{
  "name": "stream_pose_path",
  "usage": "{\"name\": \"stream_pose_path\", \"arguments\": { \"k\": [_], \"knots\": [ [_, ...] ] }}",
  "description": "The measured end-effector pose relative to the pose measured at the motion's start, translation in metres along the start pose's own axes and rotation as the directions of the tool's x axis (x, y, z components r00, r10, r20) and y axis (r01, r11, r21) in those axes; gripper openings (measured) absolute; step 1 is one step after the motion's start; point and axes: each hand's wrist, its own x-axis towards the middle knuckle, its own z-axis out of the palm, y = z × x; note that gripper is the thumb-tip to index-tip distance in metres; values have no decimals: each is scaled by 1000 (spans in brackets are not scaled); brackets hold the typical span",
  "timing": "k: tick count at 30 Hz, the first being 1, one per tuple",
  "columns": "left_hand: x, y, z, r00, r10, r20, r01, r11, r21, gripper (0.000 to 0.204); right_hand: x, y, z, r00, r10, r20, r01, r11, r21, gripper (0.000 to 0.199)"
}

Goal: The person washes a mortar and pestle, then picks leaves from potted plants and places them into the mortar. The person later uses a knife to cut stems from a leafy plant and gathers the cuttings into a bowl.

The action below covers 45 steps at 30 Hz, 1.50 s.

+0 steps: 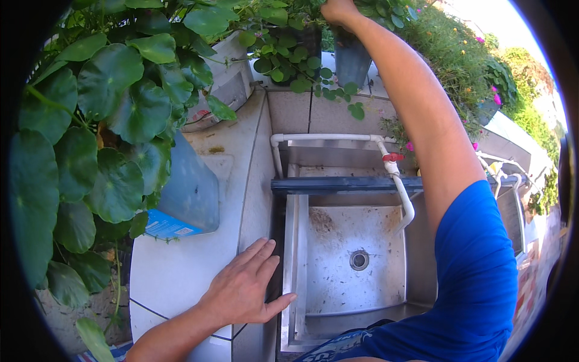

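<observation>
**Sunlit plant corner around a steel sink (338,289)**

Pale tile faces the table (175,271), which curves from 7 to 11 o'clock. Toward 5 lies the boxy sink, its smooth metal floor specked with brown grime near a round drain (359,260). White tubular pipe (329,137) bends over it, with a red valve (393,157) near 3. Broad, glossy, scalloped leaves (108,175) crowd 8 to 11, beside a blue-grey, flat-sided container (196,187) at 9.

Between 12 and 1, the person's right hand (339,12) is at the foliage above a tapered grey pot (353,63), which stands at 1 o'clock; its fingers are hidden, so their grip cannot be told. The left hand (244,289), at 7, is loosely spread, thumb apart, over the table's edge beside the sink.
</observation>
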Motion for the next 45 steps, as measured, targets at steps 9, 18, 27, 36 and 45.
{"name": "stream_pose_path", "arguments": {
  "k": [9, 18, 27, 36, 45],
  "knots": [
    [3, -1, 0, 999, 34, -29, -33, 999, 10, 65, 47, 46, -1, 963, -259, 72, 264, 863, -431, 28],
    [-4, -2, 1, 999, 3, -47, -2, 1000, 9, 65, -11, -39, -41, 973, 221, 67, -227, 968, 107, 22],
    [1, -2, 1, 999, 33, -35, -32, 999, 9, 64, -34, -43, -28, 952, -132, -275, 146, 989, 30, 22],
    [0, -2, 2, 1000, 3, -30, -4, 1000, -12, 62, -2, -57, 24, 959, 285, -10, -244, 837, 491, 19],
    [1, -2, 3, 999, 5, -39, -6, 1000, -20, 60, 11, -33, 45, 956, 285, 74, -265, 724, 637, 20]
  ]
}}
